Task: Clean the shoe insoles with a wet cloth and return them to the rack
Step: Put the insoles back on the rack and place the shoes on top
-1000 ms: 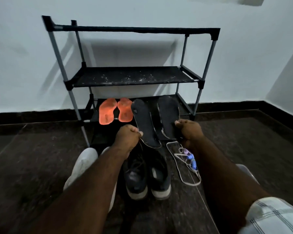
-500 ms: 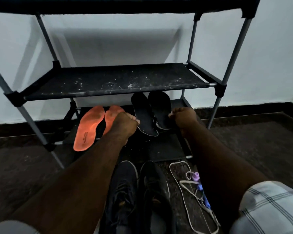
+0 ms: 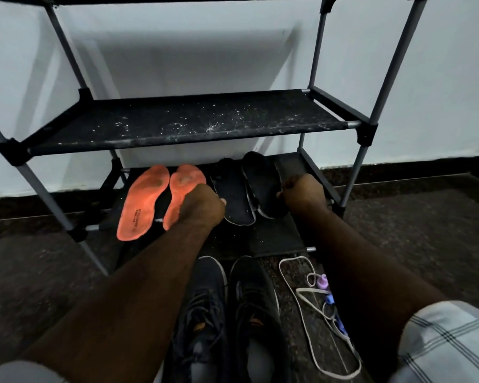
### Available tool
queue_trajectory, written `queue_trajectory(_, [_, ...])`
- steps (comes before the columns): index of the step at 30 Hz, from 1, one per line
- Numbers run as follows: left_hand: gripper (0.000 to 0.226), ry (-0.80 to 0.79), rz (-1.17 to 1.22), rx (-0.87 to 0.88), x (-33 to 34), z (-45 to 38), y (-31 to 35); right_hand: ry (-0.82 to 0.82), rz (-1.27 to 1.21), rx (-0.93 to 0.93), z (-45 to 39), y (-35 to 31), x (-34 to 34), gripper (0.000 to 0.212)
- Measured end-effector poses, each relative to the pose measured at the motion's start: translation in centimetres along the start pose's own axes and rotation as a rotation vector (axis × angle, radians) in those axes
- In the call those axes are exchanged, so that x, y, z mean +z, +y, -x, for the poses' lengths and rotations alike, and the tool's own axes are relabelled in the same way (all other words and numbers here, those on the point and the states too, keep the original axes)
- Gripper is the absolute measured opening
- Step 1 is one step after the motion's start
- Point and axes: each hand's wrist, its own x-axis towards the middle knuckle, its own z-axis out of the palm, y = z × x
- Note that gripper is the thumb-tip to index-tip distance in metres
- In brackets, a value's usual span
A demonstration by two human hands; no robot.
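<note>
While both hands pinch them at the heel ends, two flat black foam insoles lie on the bottom shelf [image 3: 277, 239] of the rack: left black insole [image 3: 234, 194] under the left hand [image 3: 202, 207], right black insole [image 3: 262, 183] beside the right hand [image 3: 303, 193]. Left hand is closed, thumb and fingers nipped on the near side edge of its insole; right hand is closed at the outer edge of the other, though exact finger contact is partly hidden. Toes point to the wall, heels toward the person. Judgement: thin, light, floppy, likely damp; best held at the stiffer heel, laid flat so they don't curl. Placement looks nearly done. Just left, a pair of orange moulded insoles [image 3: 145, 201] rests on the same shelf, one partly behind the left hand. Above, the dusty black fabric middle shelf [image 3: 194, 120] of the grey-poled shoe rack [image 3: 382, 78]. On the dark floor [image 3: 39, 272]: dark lace-up sneakers [image 3: 227, 313] between the forearms, a white strappy sandal [image 3: 318, 313] to their right.
</note>
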Motion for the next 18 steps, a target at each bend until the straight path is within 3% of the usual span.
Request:
queue_trajectory(6, [0.042,0.020,-0.188,0.057,-0.3,0.9,0.3,0.000,0.101,-0.042,1.0,0.0,0.3,0.027])
queue_trajectory(12, [0.039,0.025,-0.176,0.081,-0.9,2.4,0.2,-0.043,0.208,-0.137,2.2,-0.4,0.3,0.036])
queue_trajectory(18, [0.032,0.071,-0.158,0.135,-3.8,7.6,0.2,0.017,0.195,-0.222,7.6,-1.9,-1.4,0.033])
